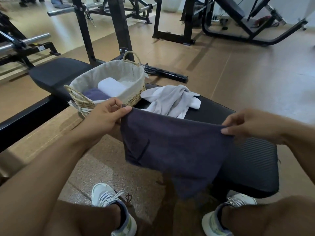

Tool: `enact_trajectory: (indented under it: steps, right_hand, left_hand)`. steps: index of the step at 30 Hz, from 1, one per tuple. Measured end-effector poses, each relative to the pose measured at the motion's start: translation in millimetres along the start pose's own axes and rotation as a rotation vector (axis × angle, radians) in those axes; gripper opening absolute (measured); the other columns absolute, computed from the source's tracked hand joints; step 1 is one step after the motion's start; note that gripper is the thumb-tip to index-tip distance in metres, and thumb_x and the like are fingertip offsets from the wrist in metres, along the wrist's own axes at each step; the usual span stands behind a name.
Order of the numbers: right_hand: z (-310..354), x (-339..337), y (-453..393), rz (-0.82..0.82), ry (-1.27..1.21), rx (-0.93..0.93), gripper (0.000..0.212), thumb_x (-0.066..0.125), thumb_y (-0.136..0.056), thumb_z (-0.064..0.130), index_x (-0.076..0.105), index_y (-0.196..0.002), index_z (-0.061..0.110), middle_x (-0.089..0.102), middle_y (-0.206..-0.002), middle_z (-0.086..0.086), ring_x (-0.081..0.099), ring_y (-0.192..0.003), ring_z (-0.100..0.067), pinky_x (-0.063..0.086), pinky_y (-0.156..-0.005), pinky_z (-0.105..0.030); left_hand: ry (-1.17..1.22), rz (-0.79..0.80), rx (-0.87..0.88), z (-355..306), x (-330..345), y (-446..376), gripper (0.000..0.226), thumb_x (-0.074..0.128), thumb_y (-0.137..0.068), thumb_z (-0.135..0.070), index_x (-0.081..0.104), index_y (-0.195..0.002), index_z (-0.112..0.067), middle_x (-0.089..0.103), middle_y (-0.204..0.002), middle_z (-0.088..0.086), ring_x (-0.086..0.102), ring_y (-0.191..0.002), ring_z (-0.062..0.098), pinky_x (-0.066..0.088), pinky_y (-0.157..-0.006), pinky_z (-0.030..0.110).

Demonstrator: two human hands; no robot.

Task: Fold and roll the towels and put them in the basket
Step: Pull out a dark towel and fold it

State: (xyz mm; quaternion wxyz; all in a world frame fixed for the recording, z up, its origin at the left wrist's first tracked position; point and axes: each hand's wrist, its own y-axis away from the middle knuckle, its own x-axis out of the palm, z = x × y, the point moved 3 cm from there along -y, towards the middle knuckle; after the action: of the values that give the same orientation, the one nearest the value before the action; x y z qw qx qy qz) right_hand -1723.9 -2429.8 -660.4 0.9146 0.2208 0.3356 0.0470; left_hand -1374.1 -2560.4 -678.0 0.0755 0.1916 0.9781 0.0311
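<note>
Head view: two rolls sit in the basket; our left hand and right hand pinch the dark towel; grey towels wait

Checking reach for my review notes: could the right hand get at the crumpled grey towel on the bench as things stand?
Probably not at once: the right hand pinches the dark towel, as does the left hand. Nothing lies between it and the grey towel.
</note>
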Motion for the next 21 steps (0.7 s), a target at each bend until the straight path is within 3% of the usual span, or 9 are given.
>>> enact_trajectory:
  steps: [2,5,8,11,13,15,17,19,21]
  right_hand:
    - [0.6,-0.5,-3.7,-0.079,-0.128,0.000,0.013,0.070,-0.093,0.025,0.075,-0.085,0.016,0.076,-0.081,-0.002,0.070,-0.073,-0.012,0.051,-0.068,-0.028]
    - [1.3,9.3,-9.5,-0.141,-0.337,0.038,0.016,0.064,-0.096,0.023,0.066,-0.085,0.011,0.071,-0.076,-0.004,0.067,-0.061,-0.011,0.052,-0.056,-0.024]
    - [4.1,16.3,-11.9,-0.193,-0.365,-0.005,0.003,0.067,-0.095,0.012,0.064,-0.093,0.011,0.066,-0.077,-0.011,0.063,-0.058,-0.013,0.053,-0.049,-0.025]
    - [16.1,17.4,-6.9,-0.195,-0.333,-0.095,0.012,0.068,-0.093,0.007,0.073,-0.098,0.016,0.071,-0.079,-0.019,0.066,-0.061,-0.019,0.056,-0.050,-0.028]
    - [28.6,22.9,-0.6,-0.099,-0.307,-0.157,0.014,0.068,-0.093,0.009,0.078,-0.093,0.019,0.075,-0.082,-0.017,0.071,-0.064,-0.021,0.060,-0.056,-0.029]
    - [40.5,32.9,7.3,0.089,-0.265,-0.199,0.016,0.072,-0.088,0.010,0.076,-0.102,0.017,0.078,-0.091,-0.012,0.076,-0.078,-0.022,0.063,-0.069,-0.030]
    - [50.4,45.5,14.5,0.269,-0.204,-0.241,0.038,0.078,-0.081,0.004,0.069,-0.116,0.016,0.079,-0.102,-0.006,0.076,-0.095,-0.021,0.061,-0.082,-0.028]
    - [58.9,56.0,17.8,0.255,-0.136,-0.330,0.040,0.078,-0.082,0.002,0.069,-0.118,0.018,0.079,-0.103,-0.001,0.075,-0.098,-0.018,0.059,-0.088,-0.026]
    - [66.0,62.3,17.1,0.072,-0.069,-0.427,0.024,0.075,-0.089,0.010,0.075,-0.107,0.025,0.080,-0.092,0.005,0.076,-0.090,-0.018,0.059,-0.089,-0.033]
  left_hand:
    - [0.010,-0.071,0.016,0.6,0.0,-4.7,0.019,0.062,-0.098,-0.013,0.051,-0.082,-0.014,0.065,-0.061,-0.009,0.055,-0.048,0.002,0.046,-0.044,0.017]
    - [0.023,-0.149,0.016,2.3,3.0,-8.4,0.019,0.062,-0.099,-0.012,0.052,-0.083,-0.013,0.060,-0.052,-0.012,0.052,-0.043,0.001,0.044,-0.039,0.017]
    - [0.028,-0.210,0.014,2.2,10.7,-9.5,0.020,0.066,-0.097,-0.015,0.053,-0.081,-0.016,0.055,-0.048,-0.013,0.048,-0.041,0.002,0.041,-0.038,0.018]
    - [0.069,-0.217,0.007,0.3,22.1,-7.8,0.018,0.069,-0.095,-0.017,0.055,-0.084,-0.015,0.058,-0.053,-0.007,0.052,-0.048,0.012,0.044,-0.043,0.023]
    - [0.079,-0.196,0.006,-3.0,31.3,-4.3,0.017,0.071,-0.094,-0.019,0.057,-0.085,-0.014,0.062,-0.056,-0.004,0.055,-0.053,0.018,0.046,-0.043,0.026]
    - [0.079,-0.153,0.001,-7.5,41.9,1.6,0.016,0.070,-0.095,-0.018,0.058,-0.084,-0.014,0.068,-0.059,-0.005,0.061,-0.050,0.013,0.047,-0.041,0.021]
    - [0.087,-0.102,0.007,-11.6,53.1,7.6,0.014,0.070,-0.094,-0.016,0.060,-0.086,-0.013,0.074,-0.068,0.001,0.066,-0.053,0.011,0.050,-0.046,0.019]
    - [0.079,-0.047,0.027,-13.7,63.9,12.5,0.010,0.070,-0.094,-0.014,0.062,-0.089,-0.009,0.075,-0.072,0.006,0.069,-0.057,0.013,0.055,-0.052,0.022]
    - [0.049,0.014,0.044,-14.4,73.8,17.6,0.010,0.070,-0.093,-0.012,0.063,-0.091,-0.005,0.075,-0.071,0.009,0.070,-0.059,0.015,0.058,-0.058,0.025]
